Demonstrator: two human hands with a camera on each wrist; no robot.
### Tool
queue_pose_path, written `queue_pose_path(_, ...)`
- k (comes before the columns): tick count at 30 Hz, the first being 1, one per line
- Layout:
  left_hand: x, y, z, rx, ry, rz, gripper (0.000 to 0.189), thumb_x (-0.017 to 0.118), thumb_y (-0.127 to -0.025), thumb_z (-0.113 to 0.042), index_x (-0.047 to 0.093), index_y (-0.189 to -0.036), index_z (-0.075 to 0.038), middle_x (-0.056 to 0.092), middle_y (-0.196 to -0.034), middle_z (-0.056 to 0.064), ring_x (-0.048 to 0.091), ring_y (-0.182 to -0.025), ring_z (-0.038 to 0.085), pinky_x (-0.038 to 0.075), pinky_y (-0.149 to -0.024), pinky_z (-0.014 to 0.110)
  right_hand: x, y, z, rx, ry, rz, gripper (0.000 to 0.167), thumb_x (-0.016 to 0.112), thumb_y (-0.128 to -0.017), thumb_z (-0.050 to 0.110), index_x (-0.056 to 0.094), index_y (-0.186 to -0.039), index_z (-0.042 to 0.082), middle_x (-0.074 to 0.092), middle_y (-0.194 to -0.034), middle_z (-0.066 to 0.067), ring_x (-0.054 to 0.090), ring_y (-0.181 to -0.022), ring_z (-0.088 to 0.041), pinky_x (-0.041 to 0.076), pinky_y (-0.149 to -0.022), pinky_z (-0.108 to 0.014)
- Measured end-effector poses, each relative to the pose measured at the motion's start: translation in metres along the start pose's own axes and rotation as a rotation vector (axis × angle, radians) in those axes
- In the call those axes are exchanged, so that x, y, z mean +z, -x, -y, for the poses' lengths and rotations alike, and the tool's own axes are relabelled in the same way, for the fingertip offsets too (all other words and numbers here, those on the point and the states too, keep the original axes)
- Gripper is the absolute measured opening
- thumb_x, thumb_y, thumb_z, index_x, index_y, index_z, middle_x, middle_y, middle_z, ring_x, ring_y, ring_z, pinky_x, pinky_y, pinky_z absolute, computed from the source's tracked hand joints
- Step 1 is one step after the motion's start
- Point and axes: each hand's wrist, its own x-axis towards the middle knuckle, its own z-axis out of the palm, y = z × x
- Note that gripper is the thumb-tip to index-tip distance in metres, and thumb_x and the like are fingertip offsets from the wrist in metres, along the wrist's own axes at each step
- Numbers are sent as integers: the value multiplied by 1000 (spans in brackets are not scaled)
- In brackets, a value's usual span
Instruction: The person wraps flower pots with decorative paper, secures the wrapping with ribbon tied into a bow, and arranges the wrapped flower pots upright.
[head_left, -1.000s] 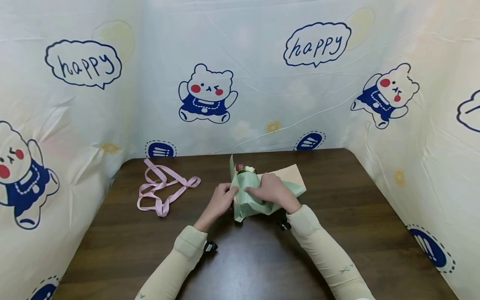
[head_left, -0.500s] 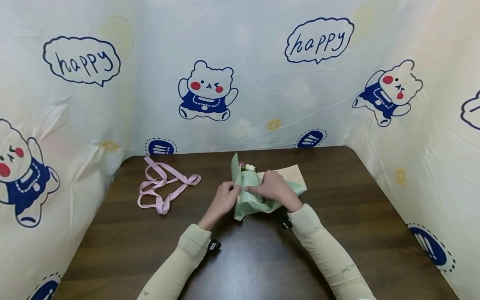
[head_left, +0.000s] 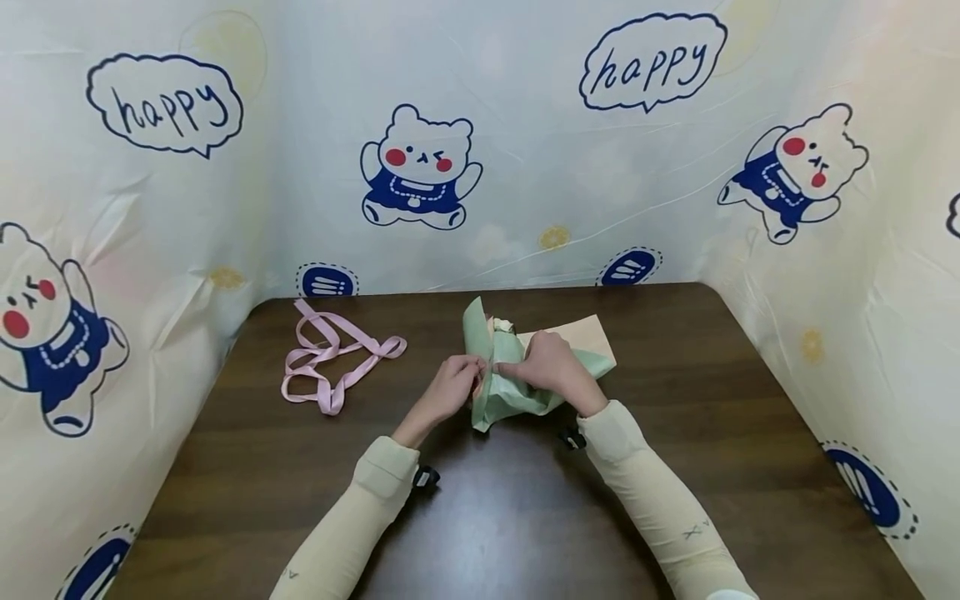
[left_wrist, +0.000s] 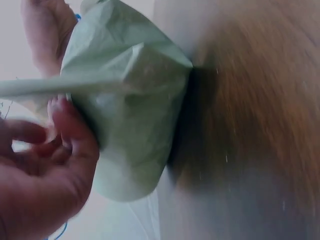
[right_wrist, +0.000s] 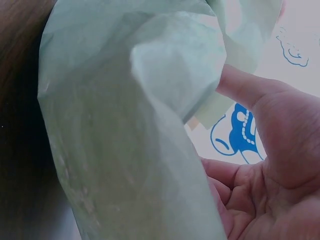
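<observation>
A sheet of pale green wrapping paper (head_left: pixel 504 398) is folded round a small bunch of flowers, of which a white bloom (head_left: pixel 502 325) shows at the top. My left hand (head_left: pixel 448 387) pinches the paper's left edge; in the left wrist view, the left hand's curled fingers (left_wrist: pixel 60 165) sit right at that edge. From the other side my right hand (head_left: pixel 553 367) grips the wrap, its thumb pressing on the front. Seen from the right wrist, the thumb (right_wrist: pixel 245 85) reaches the green fold while the other fingers curl behind it. The stems are hidden inside.
A light beige sheet (head_left: pixel 585 337) sticks out behind the green paper on the right. Loops of pink ribbon (head_left: pixel 330 392) lie on the brown table (head_left: pixel 480 517) to the left. A printed curtain (head_left: pixel 525 167) surrounds the table's back and sides.
The left flap of the green paper has turned to show more of its face, covering the pink bloom. My left fingers have shifted along its edge; the right hand keeps its hold.
</observation>
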Motion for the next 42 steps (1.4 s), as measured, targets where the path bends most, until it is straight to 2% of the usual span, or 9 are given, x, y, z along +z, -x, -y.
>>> queue_pose_path(4,-5,1,2,86,-61,82,21,41,-99,2,62,-93,0,48,-70,0,44,-62,11,38,-60,24,0,0,-2,9,-12,-1,63,77,-83,53,40,-47,18,29,-43,8,36,-38,-10,34,-42,-25)
queue_pose_path(7,-6,5,2,142,-109,105,15,45,-99,1,59,-104,-2,50,-74,0,46,-65,10,40,-62,24,2,0,-3,14,3,7,62,76,-84,53,38,-48,18,28,-45,8,34,-38,-9,34,-42,-25)
queue_pose_path(13,-3,12,0,177,-195,58,12,55,-97,-5,57,-108,-9,56,-79,0,52,-66,12,46,-64,26,4,-1,-3,5,17,3,59,74,-86,48,36,-52,18,26,-47,8,35,-39,-9,33,-41,-25)
queue_pose_path(19,4,11,1,206,-297,0,10,61,-98,-8,57,-107,-8,54,-99,7,54,-91,24,46,-81,34,0,0,-6,-51,8,21,60,72,-90,42,38,-47,18,27,-43,10,31,-36,-7,30,-40,-22)
queue_pose_path(24,6,9,3,189,-330,-14,12,63,-98,-11,59,-109,-10,50,-114,9,49,-107,31,44,-91,40,-9,4,-12,-107,-42,112,59,72,-94,38,45,-46,17,30,-42,9,27,-37,-6,28,-41,-23)
queue_pose_path(29,6,9,3,213,-374,-15,23,62,-98,-12,60,-120,-11,47,-128,10,43,-119,32,42,-99,45,-17,4,-17,-173,-87,206,48,73,-95,32,62,-56,5,41,-45,9,31,-41,-6,28,-46,-22)
queue_pose_path(35,4,12,1,226,-449,101,44,51,-107,-23,50,-151,-14,35,-160,13,35,-147,32,36,-116,51,-16,2,-22,-196,-102,216,40,74,-95,29,71,-66,1,51,-49,6,38,-44,-5,32,-48,-22)
queue_pose_path(38,3,13,2,219,-476,166,50,45,-110,-30,38,-158,-17,24,-167,12,27,-153,30,33,-119,50,-16,3,-23,-196,-96,219,35,73,-95,29,74,-69,4,59,-53,2,43,-46,-6,35,-49,-22)
queue_pose_path(42,2,16,3,229,-536,197,53,42,-111,-35,32,-160,-18,19,-169,12,21,-155,28,32,-120,48,-19,5,-25,-210,-110,246,28,73,-95,25,75,-75,6,64,-58,0,44,-48,-5,35,-50,-22)
